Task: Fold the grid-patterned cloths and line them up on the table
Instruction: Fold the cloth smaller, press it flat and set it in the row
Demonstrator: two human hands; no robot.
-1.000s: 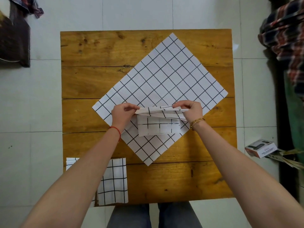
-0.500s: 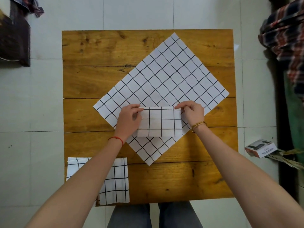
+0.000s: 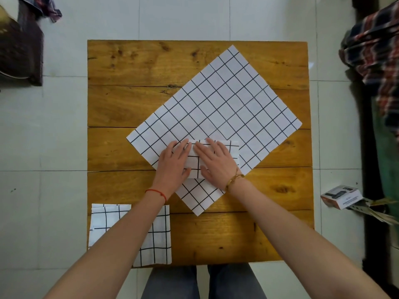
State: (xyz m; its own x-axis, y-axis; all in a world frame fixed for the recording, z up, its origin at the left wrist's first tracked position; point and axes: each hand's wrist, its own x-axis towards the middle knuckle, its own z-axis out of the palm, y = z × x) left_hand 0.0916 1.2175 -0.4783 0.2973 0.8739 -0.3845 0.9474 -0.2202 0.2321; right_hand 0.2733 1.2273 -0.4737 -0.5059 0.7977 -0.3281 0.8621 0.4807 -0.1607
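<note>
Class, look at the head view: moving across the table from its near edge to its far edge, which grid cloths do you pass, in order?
Folded cloth at the near left corner → small folded cloth under both hands → large spread cloth lying diagonally.

readable text: none | small box [image 3: 341,196] on the floor right of the tabletop [image 3: 121,104]: carries printed lines, perhaps a product label, too small and blurred to read | cloths: grid lines only, no lettering
</note>
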